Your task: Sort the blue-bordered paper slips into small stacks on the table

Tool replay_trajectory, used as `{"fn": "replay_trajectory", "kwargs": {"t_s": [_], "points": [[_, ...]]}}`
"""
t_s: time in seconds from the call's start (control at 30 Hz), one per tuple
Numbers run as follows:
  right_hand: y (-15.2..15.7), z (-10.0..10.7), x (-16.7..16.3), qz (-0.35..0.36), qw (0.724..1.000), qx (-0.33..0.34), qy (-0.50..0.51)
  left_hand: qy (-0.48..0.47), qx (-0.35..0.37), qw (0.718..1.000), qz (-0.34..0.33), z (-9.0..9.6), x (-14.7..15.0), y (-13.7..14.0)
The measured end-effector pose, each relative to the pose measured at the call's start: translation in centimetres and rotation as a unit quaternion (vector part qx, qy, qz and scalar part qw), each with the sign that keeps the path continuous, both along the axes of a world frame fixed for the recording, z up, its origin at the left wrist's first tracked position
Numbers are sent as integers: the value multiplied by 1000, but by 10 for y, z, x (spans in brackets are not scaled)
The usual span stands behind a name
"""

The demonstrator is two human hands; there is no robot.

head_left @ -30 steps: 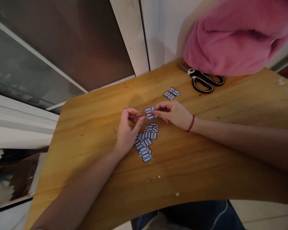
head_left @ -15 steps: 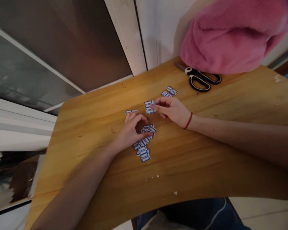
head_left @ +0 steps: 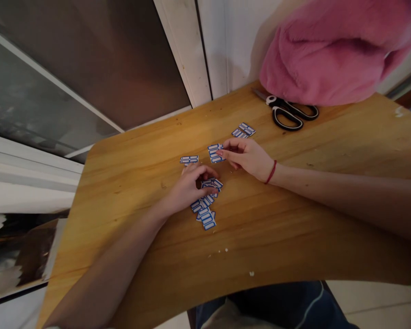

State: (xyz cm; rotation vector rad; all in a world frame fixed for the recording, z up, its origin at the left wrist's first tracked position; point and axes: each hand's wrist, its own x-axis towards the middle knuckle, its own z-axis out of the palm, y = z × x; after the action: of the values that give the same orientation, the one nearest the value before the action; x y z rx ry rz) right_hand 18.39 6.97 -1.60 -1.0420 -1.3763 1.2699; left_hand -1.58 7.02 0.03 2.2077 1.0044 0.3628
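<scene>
Can't read any text here tbh. The blue-bordered labels point(head_left: 208, 219) are too small to make out any lettering, and no brand's legible on the scissors point(head_left: 281, 104) either.

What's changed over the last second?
The left hand has moved nearer the person, over the label pile, apparently letting go of a label piece now lying beyond it. The right hand has edged slightly away, still holding blue-edged labels. Scissors and pink cloth stayed put.
</scene>
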Motion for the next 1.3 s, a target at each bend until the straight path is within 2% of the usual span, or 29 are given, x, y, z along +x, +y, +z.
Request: {"fn": "replay_trajectory", "kwargs": {"t_s": [0.17, 0.47, 0.53, 0.63, 0.7, 1.0, 1.17, 1.3], "points": [[0, 1, 0, 6, 1000, 5, -2, -8, -3, 1000, -7, 0, -3, 2], [0, 1, -1, 6, 1000, -5, 4, -22, -42, 996, -73, 10, -5, -1], [0, 2, -1, 6, 1000, -9, 3, -23, -22, 998, -60, 11, -4, -2], [-1, 2, -1, 10, 1000, -7, 4, -4, 62, 998, 7, 8, -4, 1], [0, 1, -1, 10, 1000, -3, 4, 19, 81, 996, 35, 4, -6, 4], [1, -2, -2, 6, 1000, 0, 2, 28, 26, 999, 17, 0, -5, 2], [0, 0, -2, 5, 1000, -8, 5, 27, 24, 998, 49, 5, -4, -1], [0, 0, -1, 10, 1000, -8, 2, 35, 23, 999, 29, 4, -4, -3]]}}
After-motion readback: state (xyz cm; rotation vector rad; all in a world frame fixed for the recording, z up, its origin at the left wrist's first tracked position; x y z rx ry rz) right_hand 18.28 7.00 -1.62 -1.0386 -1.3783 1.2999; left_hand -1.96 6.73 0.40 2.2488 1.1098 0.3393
